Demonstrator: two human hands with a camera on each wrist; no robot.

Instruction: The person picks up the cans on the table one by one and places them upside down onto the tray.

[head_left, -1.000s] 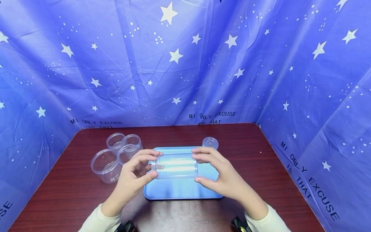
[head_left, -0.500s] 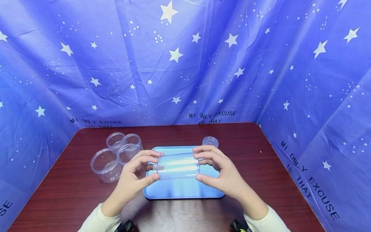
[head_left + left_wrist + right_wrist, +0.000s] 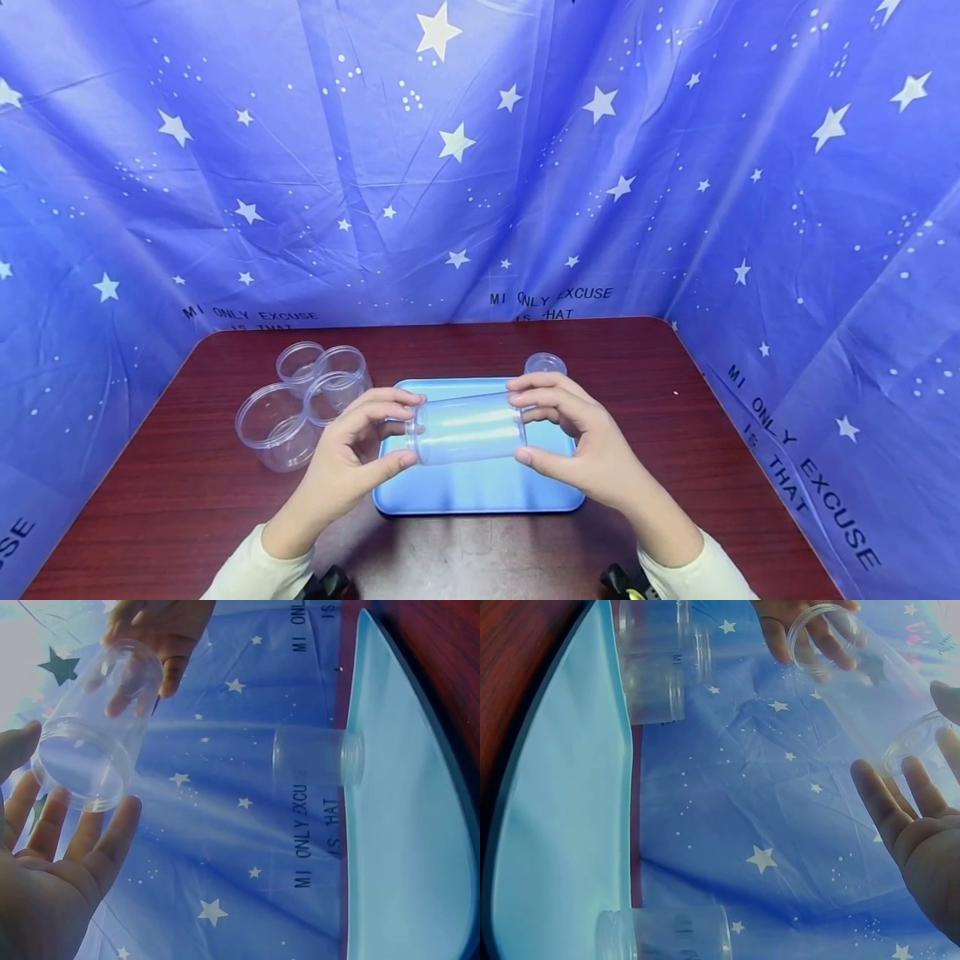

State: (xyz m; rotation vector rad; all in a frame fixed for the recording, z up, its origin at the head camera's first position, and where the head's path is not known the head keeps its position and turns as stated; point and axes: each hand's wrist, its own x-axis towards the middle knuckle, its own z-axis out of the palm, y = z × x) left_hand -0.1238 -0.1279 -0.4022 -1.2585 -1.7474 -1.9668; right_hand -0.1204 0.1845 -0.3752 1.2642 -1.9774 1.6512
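Observation:
A clear plastic jar lies on its side in the air, held between both hands above a light blue tray. My left hand grips its threaded mouth, thumb in front and fingers behind. At the base end, my right hand holds it the same way. The left wrist view shows the jar's open mouth facing the left palm, with no lid on it. In the right wrist view the right fingertips lie along the jar's bottom edge.
Several clear jars stand grouped left of the tray, with a wide one at the front. Behind the tray's right side another clear jar stands mouth down. A star-printed blue curtain encloses the dark red table.
The jar has shifted slightly right, and its base end has risen a little, so it now slants. The right hand has moved right with it; both hands keep their hold.

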